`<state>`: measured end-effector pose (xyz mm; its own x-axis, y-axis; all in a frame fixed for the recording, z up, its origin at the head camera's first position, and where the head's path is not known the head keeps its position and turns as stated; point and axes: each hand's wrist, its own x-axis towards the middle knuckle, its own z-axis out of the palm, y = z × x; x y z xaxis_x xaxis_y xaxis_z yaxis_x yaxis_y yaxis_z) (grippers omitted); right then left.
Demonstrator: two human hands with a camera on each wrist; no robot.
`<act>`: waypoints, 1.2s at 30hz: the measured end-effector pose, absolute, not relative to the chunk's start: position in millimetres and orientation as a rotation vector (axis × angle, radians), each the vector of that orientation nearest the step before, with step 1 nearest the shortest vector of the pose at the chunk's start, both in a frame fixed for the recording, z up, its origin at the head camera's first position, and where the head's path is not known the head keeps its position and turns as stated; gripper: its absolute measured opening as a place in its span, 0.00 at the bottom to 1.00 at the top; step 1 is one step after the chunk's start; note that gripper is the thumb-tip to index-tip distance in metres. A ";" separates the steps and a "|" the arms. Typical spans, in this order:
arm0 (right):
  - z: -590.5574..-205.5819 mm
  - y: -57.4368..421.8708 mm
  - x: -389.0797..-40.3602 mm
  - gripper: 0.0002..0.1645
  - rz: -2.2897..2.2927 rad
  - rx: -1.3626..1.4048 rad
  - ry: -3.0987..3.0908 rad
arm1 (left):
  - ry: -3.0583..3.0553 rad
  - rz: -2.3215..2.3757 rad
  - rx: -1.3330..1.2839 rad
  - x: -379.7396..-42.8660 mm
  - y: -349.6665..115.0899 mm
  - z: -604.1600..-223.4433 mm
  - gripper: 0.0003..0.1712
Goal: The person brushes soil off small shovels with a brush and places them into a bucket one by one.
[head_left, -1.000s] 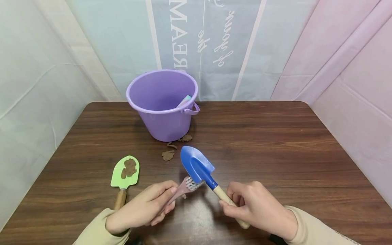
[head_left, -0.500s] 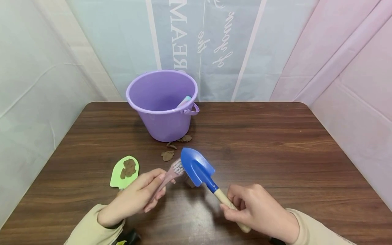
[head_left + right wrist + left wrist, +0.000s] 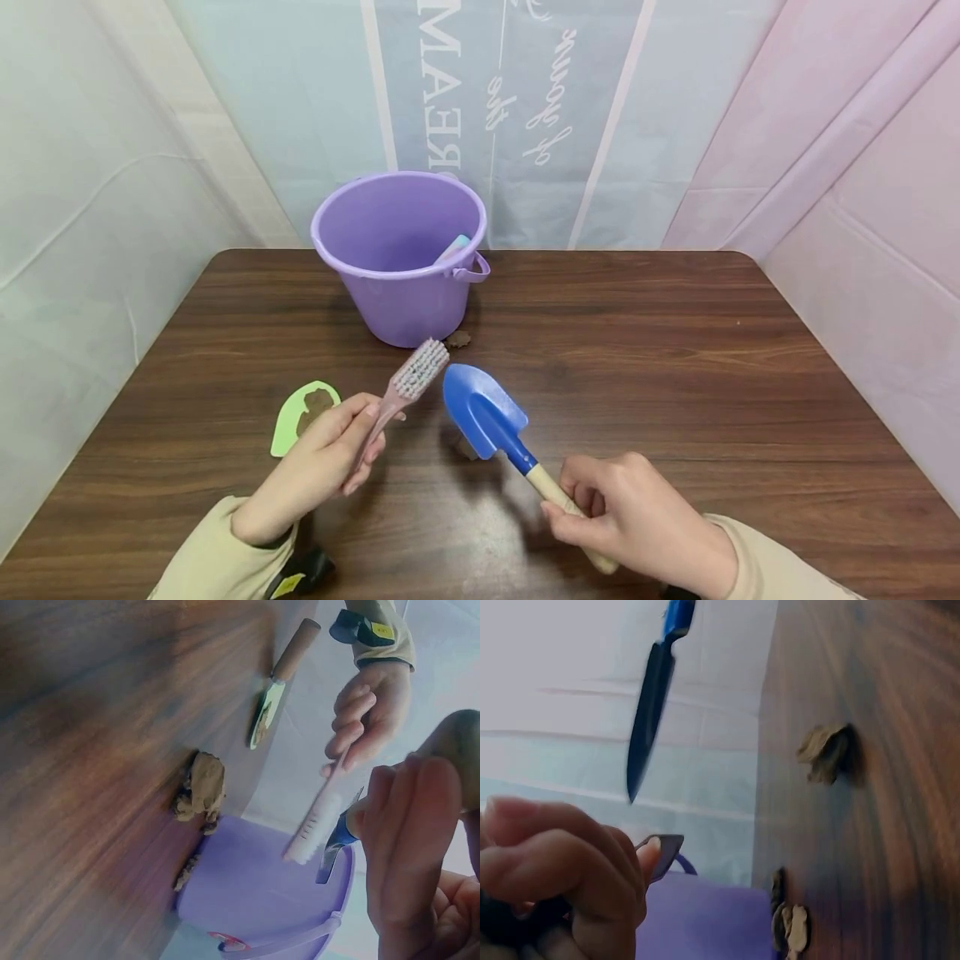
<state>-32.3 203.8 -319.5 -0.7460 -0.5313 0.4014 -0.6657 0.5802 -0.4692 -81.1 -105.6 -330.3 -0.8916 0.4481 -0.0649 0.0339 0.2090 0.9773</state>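
Note:
My left hand [image 3: 315, 462] grips a pink brush [image 3: 386, 408] by its handle, its pale bristles facing up. The wooden handle of a blue trowel [image 3: 483, 408] is held in my right hand [image 3: 637, 517], with the blade raised above the table. Brush head and blade are close but apart in the head view. Below the blade a clay lump [image 3: 465, 448] lies mostly hidden; it shows better in the left wrist view as a brown lump [image 3: 826, 754]. A green trowel [image 3: 287, 425] bearing brown clay [image 3: 318, 402] lies partly behind my left hand.
A purple bucket [image 3: 405, 304] stands at the back of the table [image 3: 637, 333], a pale blue-tipped thing [image 3: 454, 247] leaning inside. Another clay piece [image 3: 458, 338] sits at its base. Light cloth walls [image 3: 847, 208] enclose the back and sides.
My left hand has moved left and away from me with the brush, off the blue trowel's blade, and the bristles have turned upward. The right hand and trowel have barely shifted.

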 end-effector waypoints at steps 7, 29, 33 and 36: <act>-318.9 203.5 -37.7 0.17 0.915 1.006 -2.545 | 2.015 1.561 0.600 -68.0 -89.7 -332.7 0.21; -322.1 201.8 -36.1 0.16 0.922 1.014 -2.536 | 2.042 1.638 0.597 -72.3 -94.8 -323.9 0.19; -321.0 201.1 -34.6 0.17 0.923 1.010 -2.561 | 2.075 1.695 0.543 -79.8 -100.8 -324.6 0.20; -320.4 200.8 -33.0 0.17 0.940 1.005 -2.577 | 2.109 1.713 0.494 -84.0 -104.1 -326.1 0.19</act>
<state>-33.0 200.8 -320.4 -0.7418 -0.5296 0.4114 -0.6701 0.5616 -0.4853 -84.0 -104.1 -326.1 -0.8669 0.4936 -0.0689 0.0337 0.1960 0.9800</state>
